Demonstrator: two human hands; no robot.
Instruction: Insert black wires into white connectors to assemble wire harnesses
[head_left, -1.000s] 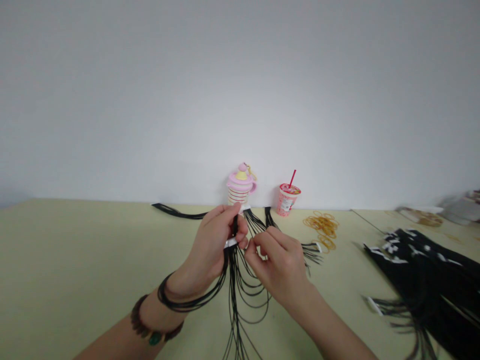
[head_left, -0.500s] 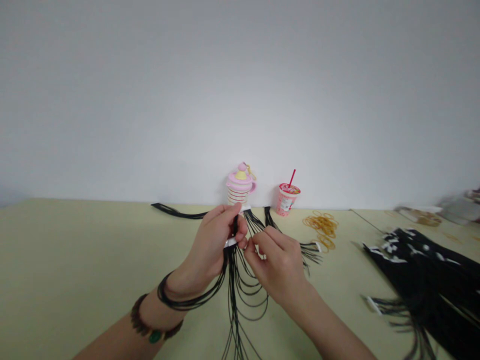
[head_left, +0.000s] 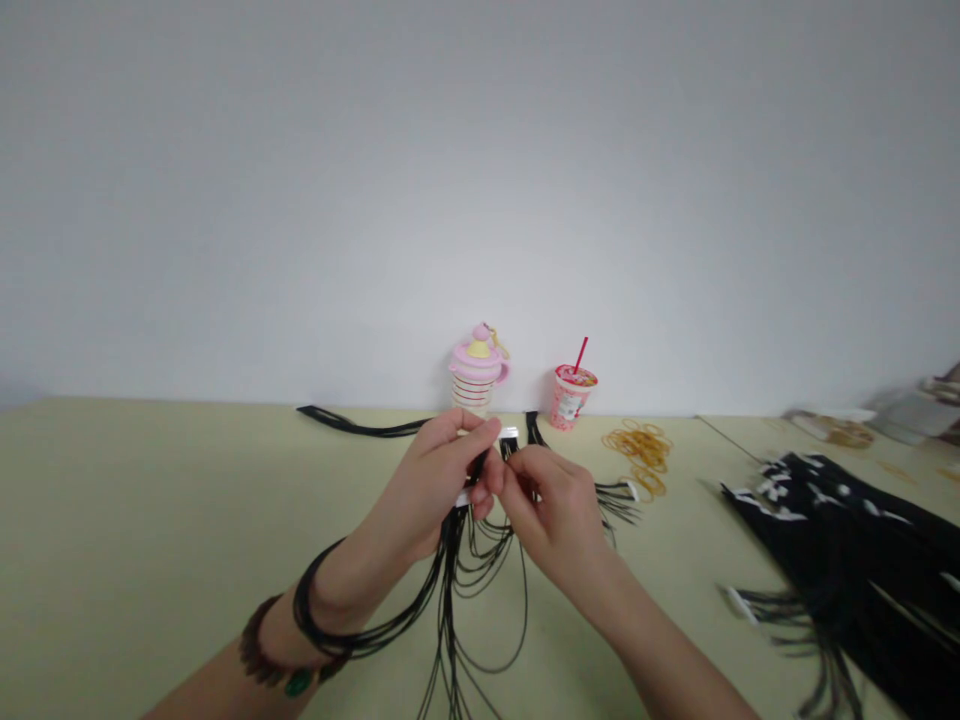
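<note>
Black wires hang in a bundle from my left hand, whose fingers are closed round them near a white connector. Some of the wires loop round my left wrist. My right hand is pinched beside the left fingertips, touching the thin wires; the exact wire in the pinch is hidden. Just above and between both hands, another white connector with black wires shows.
Behind the hands stand a pink-lidded cup and a pink cup with a red straw. Yellow rubber bands lie to their right. Black wire bundles with white connectors cover the right side of the table.
The white connector above the hands has shifted right and now faces more upright. My left hand has moved slightly left, and the hanging wires have swung left with it.
</note>
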